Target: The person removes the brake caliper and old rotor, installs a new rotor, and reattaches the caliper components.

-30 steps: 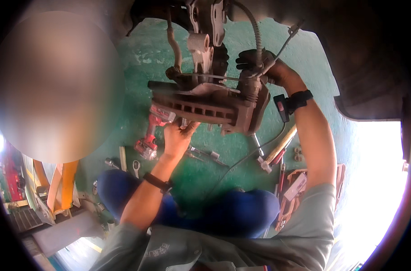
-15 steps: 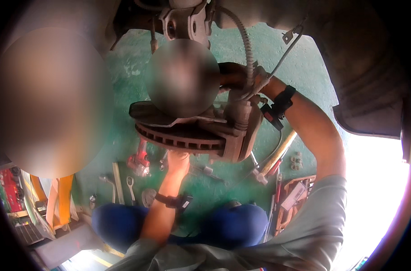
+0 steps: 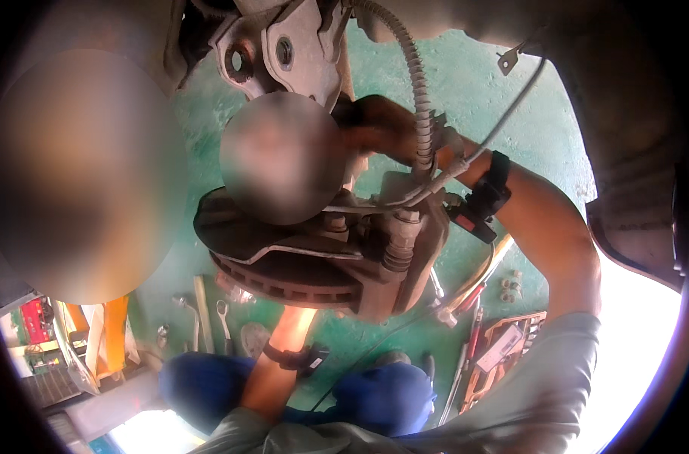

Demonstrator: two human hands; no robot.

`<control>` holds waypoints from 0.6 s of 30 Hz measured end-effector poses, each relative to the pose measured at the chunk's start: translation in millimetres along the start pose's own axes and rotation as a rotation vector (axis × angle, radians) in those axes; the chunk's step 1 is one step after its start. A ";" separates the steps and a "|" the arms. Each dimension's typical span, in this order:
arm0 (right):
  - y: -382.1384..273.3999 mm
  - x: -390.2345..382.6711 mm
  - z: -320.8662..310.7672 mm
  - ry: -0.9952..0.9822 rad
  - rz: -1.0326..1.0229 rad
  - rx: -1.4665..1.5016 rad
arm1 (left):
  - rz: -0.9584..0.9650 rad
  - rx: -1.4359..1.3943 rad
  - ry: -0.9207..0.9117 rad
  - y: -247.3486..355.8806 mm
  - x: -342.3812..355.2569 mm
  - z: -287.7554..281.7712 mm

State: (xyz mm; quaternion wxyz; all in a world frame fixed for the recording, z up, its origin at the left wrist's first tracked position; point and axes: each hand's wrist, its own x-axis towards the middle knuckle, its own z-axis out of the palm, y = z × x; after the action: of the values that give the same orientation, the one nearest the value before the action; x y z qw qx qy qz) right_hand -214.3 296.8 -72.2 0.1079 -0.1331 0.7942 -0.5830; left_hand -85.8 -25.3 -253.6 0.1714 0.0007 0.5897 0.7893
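While the right hand [image 3: 382, 129] clenches around the top of the caliper [image 3: 405, 242] by the hose [image 3: 416, 91], the left hand [image 3: 295, 318] sits hidden under the brake disc [image 3: 284, 265]; its grip cannot be told. Wrenches [image 3: 208, 314] lie on the green floor [image 3: 465, 76].

Green-painted floor [image 3: 511, 98] fills the middle, scuffed and worn. Wrenches [image 3: 208, 318] lie scattered on it at lower left, an orange tool tray [image 3: 511, 356] sits at lower right. Harsh white daylight [image 3: 639, 333] floods in from the right edge.
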 end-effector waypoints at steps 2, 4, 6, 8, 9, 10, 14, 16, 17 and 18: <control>-7.3 0.7 -3.9 0.060 0.050 0.016 | -0.005 0.027 0.005 0.7 -4.0 2.4; -12.2 -1.2 -4.5 0.030 0.032 0.118 | -0.001 0.048 0.014 2.6 -3.4 4.4; -5.1 -6.1 -7.4 0.042 -0.127 0.005 | -0.013 0.056 0.013 2.8 -2.1 8.4; -2.3 -1.0 -11.3 0.056 -0.346 -0.123 | 0.002 0.078 0.012 6.5 4.0 8.8; -1.0 -1.4 -11.5 0.037 -0.091 -0.057 | -0.002 0.082 0.011 5.7 -1.0 9.7; -5.5 -1.6 -8.5 0.034 0.018 -0.062 | -0.003 0.084 0.012 7.1 -3.4 9.7; 3.3 1.2 -7.6 0.051 -0.105 -0.073 | 0.012 0.098 0.001 6.3 -1.9 14.0; 13.0 1.8 -11.7 0.051 -0.210 -0.069 | 0.024 0.115 -0.007 8.0 3.4 15.6; 16.2 3.0 -15.6 0.034 -0.202 0.008 | 0.032 0.127 -0.012 8.8 4.9 17.6; 19.9 4.6 -15.7 0.016 -0.195 0.084 | 0.043 0.138 -0.013 9.6 6.4 20.2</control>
State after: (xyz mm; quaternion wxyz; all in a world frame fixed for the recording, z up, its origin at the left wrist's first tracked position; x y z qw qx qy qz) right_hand -225.4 315.0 -86.6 0.0497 -0.2006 0.7532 -0.6245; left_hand -90.4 -7.1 -239.8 0.1575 0.0302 0.6412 0.7504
